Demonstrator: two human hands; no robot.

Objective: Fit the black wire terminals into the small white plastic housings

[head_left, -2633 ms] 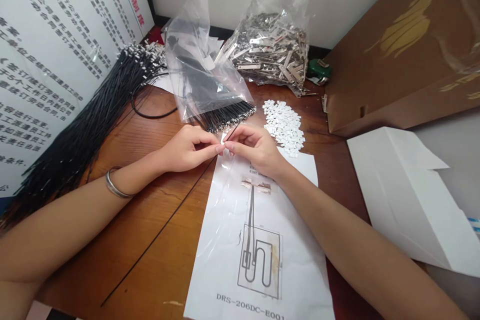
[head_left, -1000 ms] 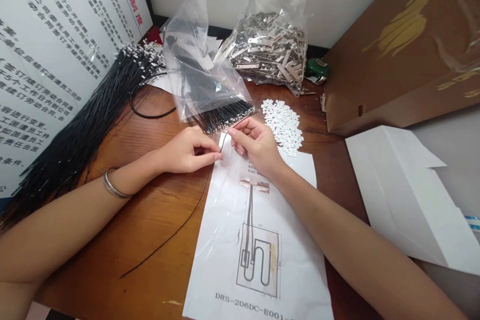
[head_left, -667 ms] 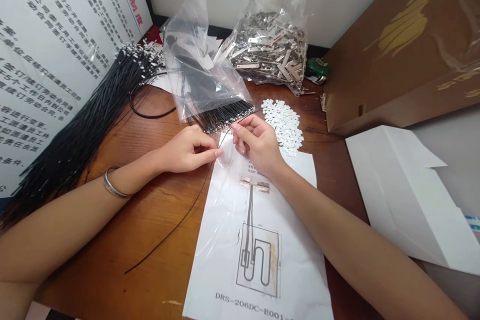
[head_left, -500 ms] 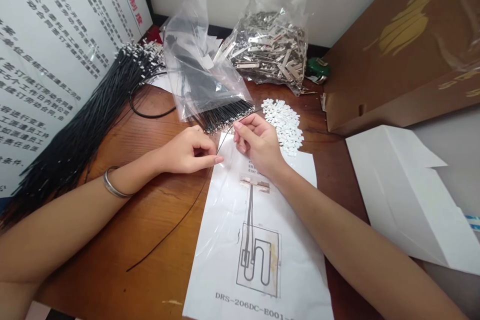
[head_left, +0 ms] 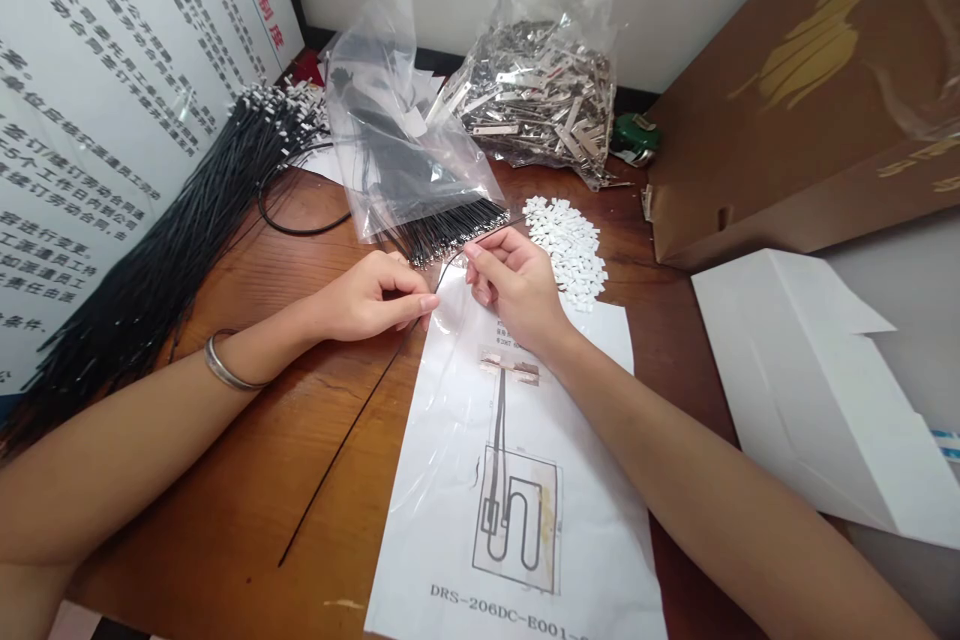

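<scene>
Black wire, one length, pinched by left hand and right hand, one printed sheet below

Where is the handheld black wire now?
In the head view, the black wire runs between the right hand and left hand, then slants toward the lower left over the wooden table, left of the printed sheet.
</scene>
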